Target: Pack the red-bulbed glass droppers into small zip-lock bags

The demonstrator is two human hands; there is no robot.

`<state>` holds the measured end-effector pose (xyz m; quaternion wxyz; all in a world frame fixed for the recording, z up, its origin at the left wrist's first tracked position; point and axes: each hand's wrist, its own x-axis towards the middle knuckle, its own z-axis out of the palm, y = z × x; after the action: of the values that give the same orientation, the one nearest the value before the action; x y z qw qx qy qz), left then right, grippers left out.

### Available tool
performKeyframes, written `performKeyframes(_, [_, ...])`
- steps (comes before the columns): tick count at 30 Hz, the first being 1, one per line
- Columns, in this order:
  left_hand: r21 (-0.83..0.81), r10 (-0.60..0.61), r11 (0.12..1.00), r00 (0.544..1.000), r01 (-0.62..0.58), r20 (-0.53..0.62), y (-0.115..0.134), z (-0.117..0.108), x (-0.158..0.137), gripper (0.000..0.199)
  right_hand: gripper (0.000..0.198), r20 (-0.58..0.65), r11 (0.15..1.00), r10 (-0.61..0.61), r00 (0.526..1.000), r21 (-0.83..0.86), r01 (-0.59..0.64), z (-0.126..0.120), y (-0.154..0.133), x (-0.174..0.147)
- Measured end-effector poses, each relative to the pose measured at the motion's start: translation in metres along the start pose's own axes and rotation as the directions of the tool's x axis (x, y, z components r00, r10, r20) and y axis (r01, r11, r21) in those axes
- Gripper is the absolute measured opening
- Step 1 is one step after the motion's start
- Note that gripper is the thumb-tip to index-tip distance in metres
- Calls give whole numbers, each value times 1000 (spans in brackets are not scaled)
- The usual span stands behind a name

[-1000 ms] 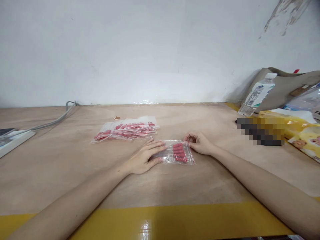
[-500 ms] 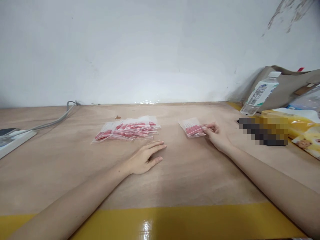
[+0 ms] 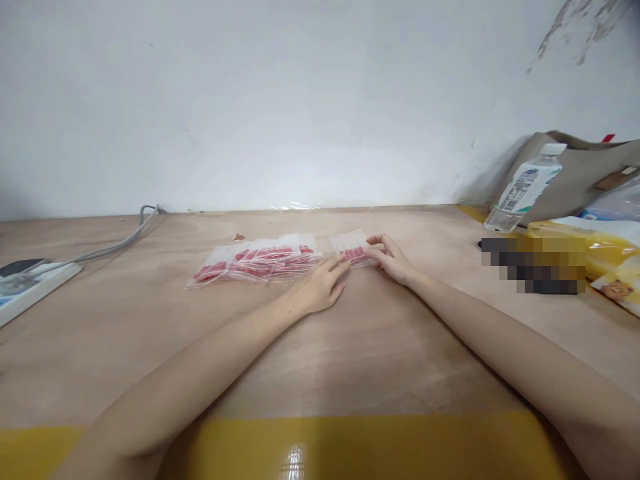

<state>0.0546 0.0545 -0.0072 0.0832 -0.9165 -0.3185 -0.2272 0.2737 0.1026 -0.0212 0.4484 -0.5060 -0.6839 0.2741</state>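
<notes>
A small clear zip bag (image 3: 354, 255) with a row of pinkish-red pieces inside lies on the wooden table between my two hands. My right hand (image 3: 393, 260) grips its right edge, thumb and fingers around the plastic. From the other side my left hand (image 3: 323, 283) reaches in low over the table, fingers stretched out and their tips at the bag's lower left edge. Just left of it lies an overlapping pile of similar zip bags (image 3: 250, 261), also with red contents. The left hand partly covers the pile's right end.
At the right stand a tilted plastic bottle (image 3: 525, 190) and a grey-brown bag (image 3: 575, 183), with a yellow package (image 3: 565, 233) and a blurred-out dark object (image 3: 535, 267) before them. A grey cable (image 3: 107, 247) runs to a white box (image 3: 45, 287) at the left.
My right hand has brought the single zip bag leftward, close to the pile. My left hand has moved right and slightly away from me, reaching the bag's edge.
</notes>
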Motion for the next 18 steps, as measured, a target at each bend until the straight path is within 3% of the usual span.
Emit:
performKeyframes(2, [77, -22, 997, 1000, 23, -10, -4, 7, 13, 42, 38, -115, 974, -136, 984, -196, 111, -2, 1, 3])
performKeyframes(3, [100, -18, 995, 1000, 19, -6, -7, 10, 18, 41, 39, -108, 938, -217, 970, -297, 177, -3, 2, 4])
performKeyframes(6, [125, 46, 991, 998, -51, 43, -18, 14, 29, 30, 40, 137, 815, -324, 936, -461, 350, -4, 3, 1])
performKeyframes(9, [144, 107, 982, 989, -120, 98, -26, 13, 30, 21, 44, 258, 770, -282, 924, -513, 378, -3, -1, -5])
performKeyframes(12, [164, 118, 977, 988, -134, 103, -30, 10, 25, 20, 46, 232, 750, -319, 919, -531, 395, -3, -6, -11])
performKeyframes(18, [173, 75, 982, 997, -73, -2, -29, 10, 15, 25, 43, 230, 778, -462, 856, -359, 516, -18, -1, -21])
